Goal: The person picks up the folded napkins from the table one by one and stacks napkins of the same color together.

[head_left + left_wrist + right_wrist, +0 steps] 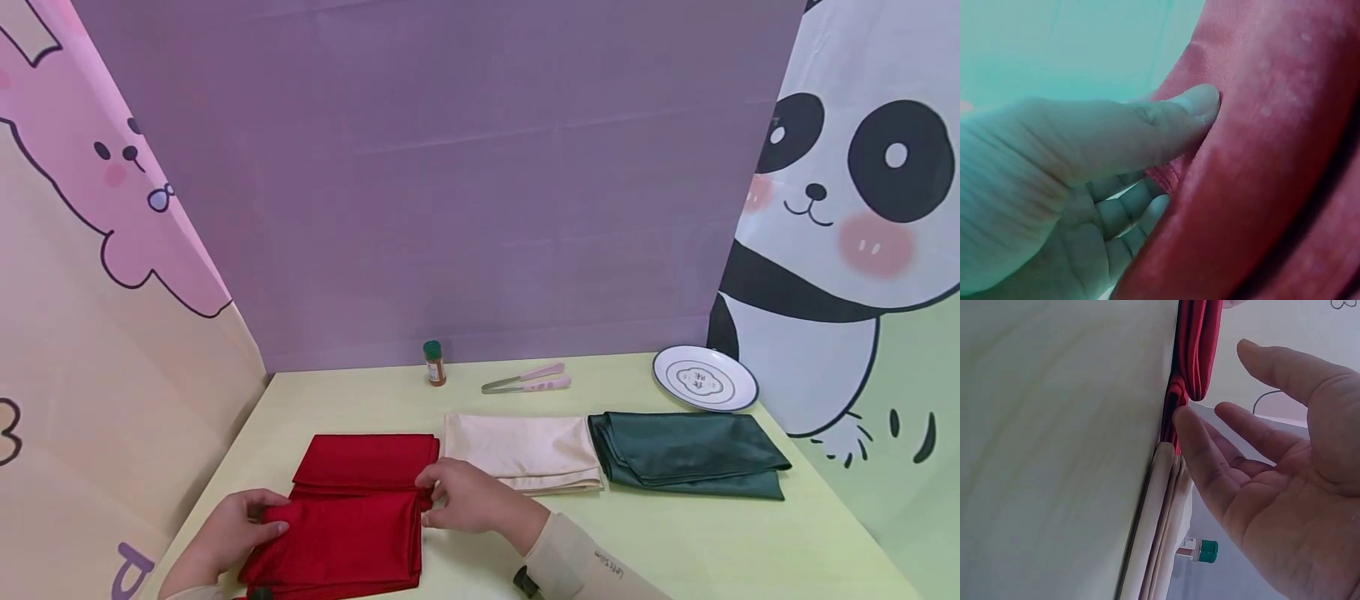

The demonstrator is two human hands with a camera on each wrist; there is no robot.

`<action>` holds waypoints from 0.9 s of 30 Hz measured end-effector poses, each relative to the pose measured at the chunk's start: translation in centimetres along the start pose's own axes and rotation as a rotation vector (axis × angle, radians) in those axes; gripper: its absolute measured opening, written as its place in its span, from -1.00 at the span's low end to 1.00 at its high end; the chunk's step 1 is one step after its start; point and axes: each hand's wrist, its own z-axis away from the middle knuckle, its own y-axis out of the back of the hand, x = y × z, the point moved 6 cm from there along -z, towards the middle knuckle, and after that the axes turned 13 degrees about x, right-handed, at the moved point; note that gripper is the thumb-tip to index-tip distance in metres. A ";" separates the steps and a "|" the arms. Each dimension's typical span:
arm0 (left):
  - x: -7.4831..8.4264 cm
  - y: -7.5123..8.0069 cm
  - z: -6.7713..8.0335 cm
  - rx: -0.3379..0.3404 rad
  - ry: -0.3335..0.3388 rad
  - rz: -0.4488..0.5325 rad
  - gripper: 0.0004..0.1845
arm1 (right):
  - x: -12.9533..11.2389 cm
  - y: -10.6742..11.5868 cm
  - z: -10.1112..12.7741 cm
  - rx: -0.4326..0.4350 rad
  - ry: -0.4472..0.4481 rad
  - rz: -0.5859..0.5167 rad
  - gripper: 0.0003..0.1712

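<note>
A folded red satin cloth (341, 537) lies at the front left in the head view. Its back edge overlaps a second folded red piece (363, 460) behind it. My left hand (228, 533) pinches the front cloth at its left edge; in the left wrist view the thumb (1194, 106) presses on the red fabric with fingers beneath. My right hand (472, 497) is at the cloth's back right corner. In the right wrist view its fingers (1200, 456) are loosely bent, thumb apart, with nothing held between them.
A folded cream cloth (521, 450) lies right of the red ones, then a dark green cloth (693, 454). Behind them are a small green-capped jar (434, 364), pink-handled tongs (528, 379) and a white plate (738, 387) at the table's back right.
</note>
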 end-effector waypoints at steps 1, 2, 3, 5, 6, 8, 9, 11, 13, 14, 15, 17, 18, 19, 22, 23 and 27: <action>0.0 0.0 0.0 -0.006 -0.009 0.000 -0.74 | 0.0 0.0 0.0 -0.004 0.000 0.001 -0.52; 0.1 -0.1 0.0 -0.011 -0.016 -0.001 -0.76 | 0.0 0.0 0.0 -0.009 -0.001 0.000 -0.52; 0.1 -0.1 0.0 -0.009 -0.022 -0.007 -0.79 | 0.0 -0.1 0.0 -0.013 -0.002 0.000 -0.52; 0.2 -0.1 0.0 0.000 -0.032 -0.019 -0.83 | 0.0 -0.2 0.1 -0.021 -0.001 -0.001 -0.53; 0.3 -0.1 0.0 0.008 -0.036 -0.024 -0.83 | 0.0 -0.2 0.1 -0.023 0.001 -0.001 -0.53; 0.5 -0.2 -0.1 0.028 -0.045 -0.025 -0.84 | 0.0 -0.2 0.0 -0.024 0.003 0.002 -0.52; 0.8 -0.2 -0.1 0.035 -0.043 -0.021 -0.83 | 0.0 -0.3 0.0 -0.023 0.002 0.003 -0.52; 1.0 -0.2 -0.1 0.049 -0.031 -0.014 -0.83 | 0.1 -0.3 0.0 -0.020 0.000 0.006 -0.52; 1.3 -0.2 -0.1 0.058 -0.020 0.007 -0.82 | 0.1 -0.4 0.0 -0.015 -0.001 0.010 -0.53; 1.5 -0.2 -0.1 0.061 -0.018 0.025 -0.82 | 0.1 -0.4 0.0 -0.014 -0.002 0.012 -0.52; 1.6 -0.2 -0.1 0.064 -0.015 0.041 -0.82 | 0.1 -0.4 0.0 -0.012 -0.003 0.012 -0.52; 1.7 -0.2 -0.1 0.071 -0.033 0.083 -0.82 | 0.1 -0.5 0.0 -0.013 -0.002 0.015 -0.51; 1.9 -0.2 -0.1 0.074 -0.047 0.104 -0.82 | 0.1 -0.5 0.0 -0.017 -0.003 0.015 -0.51; 1.9 -0.1 -0.1 0.080 -0.060 0.122 -0.82 | 0.1 -0.5 0.0 -0.022 -0.003 0.019 -0.50; 2.1 -0.1 -0.2 0.095 -0.088 0.159 -0.82 | 0.1 -0.6 0.0 -0.035 0.000 0.026 -0.48; 2.2 0.0 -0.2 0.103 -0.090 0.169 -0.82 | 0.1 -0.6 0.0 -0.039 0.000 0.027 -0.47; 2.5 0.1 -0.3 0.126 -0.081 0.193 -0.81 | 0.0 -0.6 -0.1 -0.032 0.003 0.014 -0.50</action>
